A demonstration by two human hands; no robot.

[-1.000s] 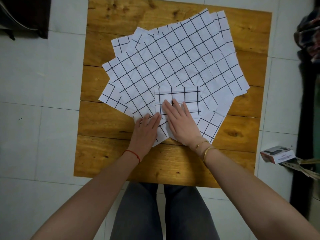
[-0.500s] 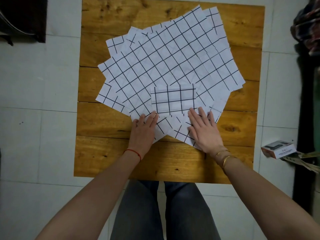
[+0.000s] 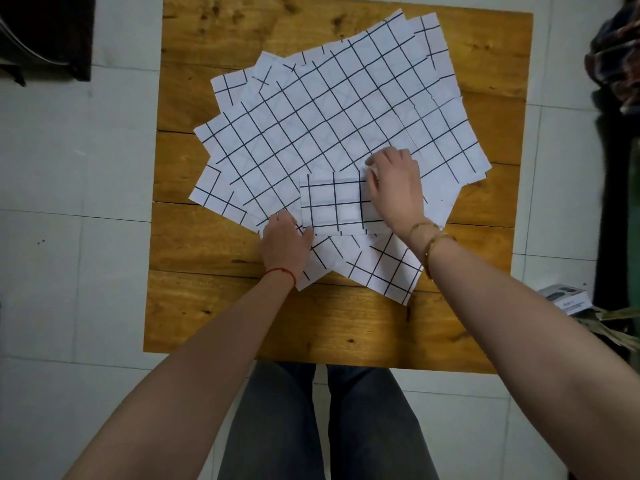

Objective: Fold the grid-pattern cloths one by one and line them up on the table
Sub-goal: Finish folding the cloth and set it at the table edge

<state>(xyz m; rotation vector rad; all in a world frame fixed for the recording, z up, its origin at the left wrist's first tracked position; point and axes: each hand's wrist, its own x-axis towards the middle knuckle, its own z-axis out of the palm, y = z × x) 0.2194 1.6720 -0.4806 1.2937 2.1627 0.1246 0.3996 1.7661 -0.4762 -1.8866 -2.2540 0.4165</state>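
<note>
Several white cloths with a black grid [image 3: 332, 112] lie fanned out flat over the middle of the wooden table [image 3: 242, 320]. On top of them, near the front, sits one folded cloth [image 3: 334, 206], a small rectangle. My right hand [image 3: 394, 188] covers its right end with fingers curled, pinching the upper right corner. My left hand [image 3: 284, 244] lies at the folded cloth's lower left corner, its fingers curled at the edge of a flat cloth; what it holds is hidden.
The table stands on a white tiled floor. A small box [image 3: 564, 297] lies on the floor at the right, beside dark clutter. A dark object [image 3: 45, 32] sits at the upper left. My legs are under the table's front edge.
My right hand moved from the table's front, up and onto the folded cloth's right end, and took hold of its corner. My left hand stayed near the lower left corner.
</note>
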